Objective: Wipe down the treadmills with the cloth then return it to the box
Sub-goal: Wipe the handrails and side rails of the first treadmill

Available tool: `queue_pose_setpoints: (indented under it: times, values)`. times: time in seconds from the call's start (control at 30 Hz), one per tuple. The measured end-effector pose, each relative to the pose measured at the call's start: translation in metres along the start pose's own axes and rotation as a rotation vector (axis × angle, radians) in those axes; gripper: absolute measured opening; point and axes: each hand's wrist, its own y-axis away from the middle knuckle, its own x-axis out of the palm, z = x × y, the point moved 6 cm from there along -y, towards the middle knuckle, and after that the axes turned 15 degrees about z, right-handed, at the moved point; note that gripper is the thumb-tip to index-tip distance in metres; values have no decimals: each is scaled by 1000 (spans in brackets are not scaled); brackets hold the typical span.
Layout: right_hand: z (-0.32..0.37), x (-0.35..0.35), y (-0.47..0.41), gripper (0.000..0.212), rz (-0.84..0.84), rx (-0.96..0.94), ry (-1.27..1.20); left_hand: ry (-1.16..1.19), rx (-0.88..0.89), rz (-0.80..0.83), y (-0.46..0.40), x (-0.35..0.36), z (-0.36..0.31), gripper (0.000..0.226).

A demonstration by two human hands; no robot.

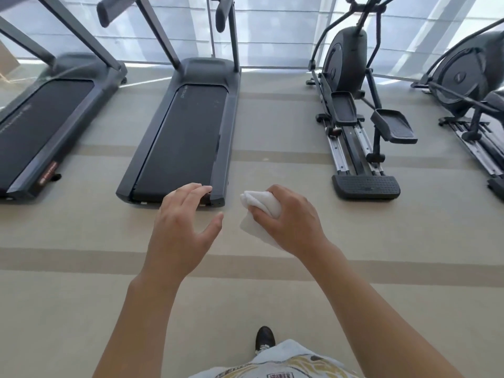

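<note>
right hand point(289, 222) is gripping the white cloth point(259, 214), left hand point(180, 225) hanging released, facing the treadmill point(185, 126); wiping likely calls for stepping closer.

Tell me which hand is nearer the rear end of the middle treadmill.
Left. The left hand hovers at the treadmill rear edge, its fingers overlapping the corner. The right hand, gripping the cloth, sits off its right side.
</note>
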Motion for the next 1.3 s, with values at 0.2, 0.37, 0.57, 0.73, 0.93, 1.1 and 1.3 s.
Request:
queue_pose_setpoints:
  times: [0.2, 0.37, 0.57, 0.73, 0.93, 1.1, 1.3]
  values:
    - [-30, -24, -81, 34, -30, 8, -46, -11, 11, 43, -82, 17, -1, 57]
    - [-44, -14, -138, 35, 1, 14, -55, -22, 7, 53, -138, 16, 27, 57]
    - [-46, -7, -228, 32, -19, 36, -57, -16, 21, 50, -224, 3, 76, 53]
    - [-32, -10, -319, 31, -41, 78, -66, -8, 57, 79, -317, -25, 121, 54]
    - [-6, -14, -427, 30, -93, 136, -78, 10, 93, 82, -416, -68, 169, 54]
    - [14, -2, -485, 33, -75, 124, -40, 29, 92, 97, -474, -85, 208, 56]
    - [2, -13, -537, 31, -90, 164, -23, 78, 111, 111, -529, -83, 227, 57]
